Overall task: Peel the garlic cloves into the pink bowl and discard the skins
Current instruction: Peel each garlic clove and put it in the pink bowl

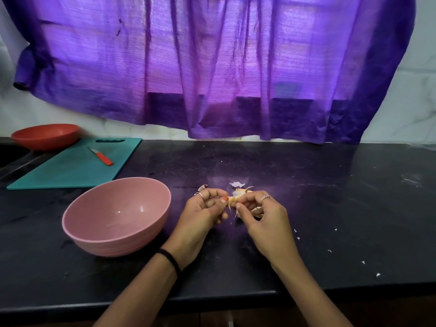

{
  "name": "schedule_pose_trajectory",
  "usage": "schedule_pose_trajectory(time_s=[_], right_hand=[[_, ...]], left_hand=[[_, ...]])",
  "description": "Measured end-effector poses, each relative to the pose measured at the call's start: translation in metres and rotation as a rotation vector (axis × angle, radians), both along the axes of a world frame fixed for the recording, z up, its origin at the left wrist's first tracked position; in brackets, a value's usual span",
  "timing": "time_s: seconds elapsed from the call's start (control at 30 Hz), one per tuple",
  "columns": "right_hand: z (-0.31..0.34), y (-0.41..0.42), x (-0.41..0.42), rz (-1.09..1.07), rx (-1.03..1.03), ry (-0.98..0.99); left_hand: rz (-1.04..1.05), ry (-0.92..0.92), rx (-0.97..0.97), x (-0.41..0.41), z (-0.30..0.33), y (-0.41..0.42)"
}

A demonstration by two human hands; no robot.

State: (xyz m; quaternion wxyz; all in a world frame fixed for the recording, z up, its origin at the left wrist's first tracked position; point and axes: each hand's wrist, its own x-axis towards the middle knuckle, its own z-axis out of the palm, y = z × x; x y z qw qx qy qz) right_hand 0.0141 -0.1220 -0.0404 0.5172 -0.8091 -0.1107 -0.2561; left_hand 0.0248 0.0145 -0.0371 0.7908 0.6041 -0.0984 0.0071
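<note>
Hands (236, 208) w/ garlic (238, 197), no labels

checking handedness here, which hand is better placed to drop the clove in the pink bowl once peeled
Left. The left hand is nearer the pink bowl; the right hand would have to cross over it. Both pinch the garlic.

Garlic (236, 198) mostly hidden between fingers of left hand (205, 210) and right hand (260, 212); clove count unclear. Forearms cut by bottom edge. Curtain (212, 67) covers window, cut at top. Sink (11, 154) cut at left edge.
</note>
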Motion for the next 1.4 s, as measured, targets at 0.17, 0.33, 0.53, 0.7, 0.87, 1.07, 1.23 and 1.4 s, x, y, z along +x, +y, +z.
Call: schedule_pose_trajectory(time_s=[0.17,0.33,0.53,0.7,0.87,1.07,1.23,1.4], right_hand=[[0.0013,-0.0004,-0.0007,0.001,0.061,-0.021],[0.0022,-0.0012,-0.0023,-0.018,0.06,-0.049],[-0.0009,-0.0027,0.0012,-0.009,0.041,-0.059],[-0.0014,-0.0032,0.0021,0.003,0.049,-0.058],[-0.0009,-0.0034,0.0015,0.051,0.032,-0.045],[0.0011,-0.0001,-0.0026,0.108,-0.063,-0.043],[0.0024,0.0008,-0.0053,0.147,-0.041,-0.07],[0.001,-0.0018,-0.0012,0.055,0.099,-0.032]], left_hand=[[-0.006,0.025,-0.003,-0.0031,0.0004,-0.0047],[-0.001,-0.008,0.029,-0.0035,-0.0003,-0.0043],[0.012,-0.052,0.073,-0.0048,0.0001,-0.0057],[0.021,-0.088,0.095,-0.0069,0.0013,-0.0068],[0.017,-0.084,0.076,-0.0086,0.0027,-0.0066],[0.003,-0.001,-0.01,-0.0075,0.0039,-0.0039],[0.024,0.085,-0.178,-0.0045,0.007,-0.0025],[0.005,0.11,-0.167,-0.0034,0.0077,-0.0028]])
